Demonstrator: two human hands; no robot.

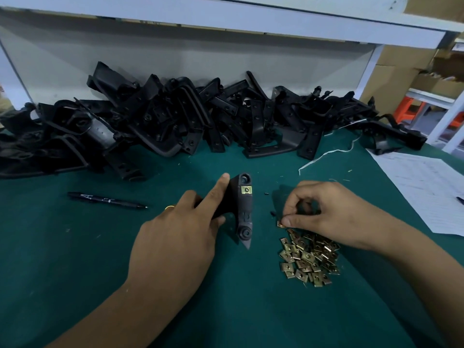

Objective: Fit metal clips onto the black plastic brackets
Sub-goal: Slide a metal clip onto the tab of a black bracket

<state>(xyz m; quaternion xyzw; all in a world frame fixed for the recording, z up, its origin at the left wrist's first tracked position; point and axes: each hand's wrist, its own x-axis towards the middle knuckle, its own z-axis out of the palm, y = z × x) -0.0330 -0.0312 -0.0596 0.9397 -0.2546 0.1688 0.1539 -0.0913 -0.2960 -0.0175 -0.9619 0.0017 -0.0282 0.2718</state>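
While the left hand grips a black bracket standing on the green table, its forefinger lies straight along the bracket's side. One brass clip already sits on the bracket's upper part. Just to the right, the right hand pinches a clip between thumb and fingertips at the far edge of a heap of clips. A big pile of brackets lies along the back, a black pen to the left, papers at the right
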